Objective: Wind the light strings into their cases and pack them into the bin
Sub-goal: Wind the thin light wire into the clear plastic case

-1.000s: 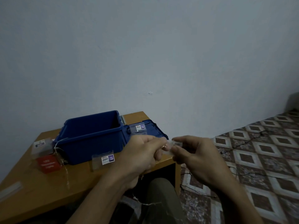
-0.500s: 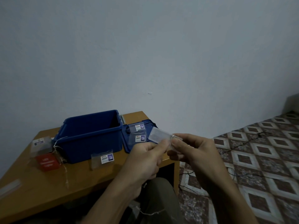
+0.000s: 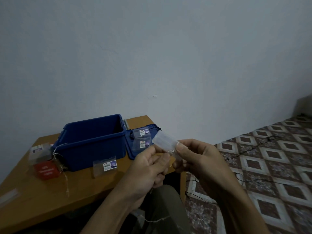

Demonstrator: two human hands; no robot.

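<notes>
Head view: blue bin (image 3: 91, 141) open on worktop (image 3: 33, 200), inside dark, contents unreadable. Bin lid (image 3: 130, 146) just right of it, two labelled cases (image 3: 142, 138) on it. Another labelled case (image 3: 105, 166) in front of bin. Red box (image 3: 46, 169) at left, loose string (image 3: 65, 176) trailing beside it. Right hand (image 3: 197, 159) grip pinches lower end of clear case (image 3: 164, 141), which sticks up-left past the fingers. Left hand (image 3: 148, 171) grip pinches held string (image 3: 170, 151) at that end; the wire barely shows.

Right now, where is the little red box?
In the head view, the red box lies left on the wooden table, beside the left front corner of the blue bin, a clear case just behind it.
</notes>
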